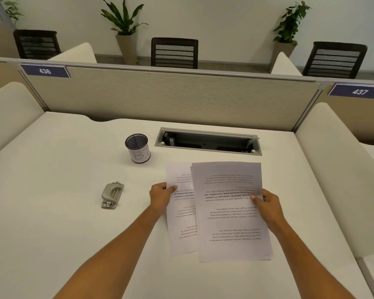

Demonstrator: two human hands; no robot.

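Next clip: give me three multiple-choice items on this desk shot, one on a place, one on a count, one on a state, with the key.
1. Where does the hole punch lie? A. On the desk, left of the printed sheets. B. On top of the sheets. C. On the floor.
2. How many black chairs stand beyond the partition? A. One. B. Three. C. Five.
3. What is the left hand doing? A. Lying flat on the desk. B. Gripping the punch. C. Pinching a sheet's edge.
Key: 1 A, the punch sits left of the paper; 2 B, three backs show above the partition; 3 C, its thumb lies on the sheet's left edge.
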